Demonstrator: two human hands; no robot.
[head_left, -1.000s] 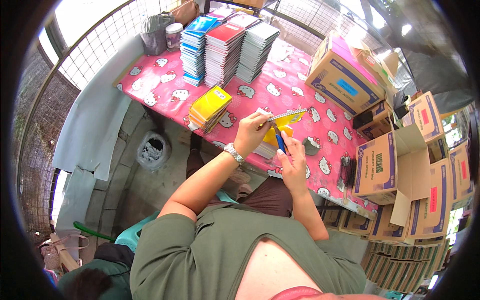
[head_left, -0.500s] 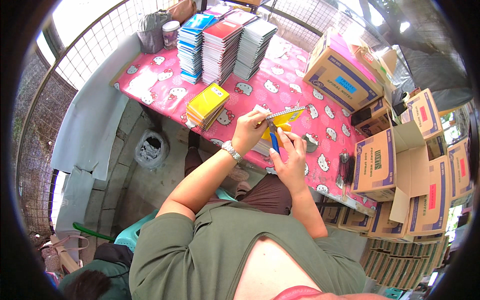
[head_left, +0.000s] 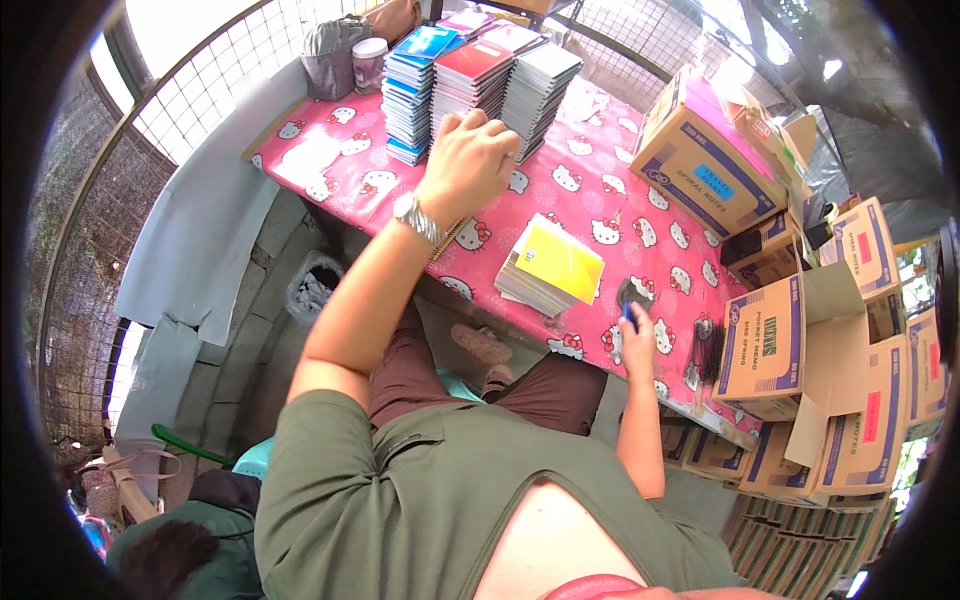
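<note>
My left hand (head_left: 470, 165) is over the table's left front part, back up and fingers curled; its fingertips and anything in them are hidden. Beneath its wrist, a coil edge of the yellow spiral notebooks (head_left: 453, 238) peeks out, the rest covered by my hand and forearm. Low at the right, my right hand (head_left: 638, 345) is closed around blue-handled pliers (head_left: 629, 311), near a dark rounded object on the cloth. Between my hands lies a pile of notebooks with a yellow cover on top (head_left: 560, 262), close to the table's front edge.
Tall stacks of blue (head_left: 408, 105), red (head_left: 470, 85) and grey-white notebooks (head_left: 540, 95) stand at the back. Cardboard boxes (head_left: 765, 345) crowd the right side. A bunch of dark wire coils (head_left: 706, 350) sits at the right edge. A lined bin (head_left: 313, 285) stands below left.
My left hand has moved up and left, away from my right hand. The right hand has drawn right and down with the pliers. The yellow-topped pile between them has come into view.
</note>
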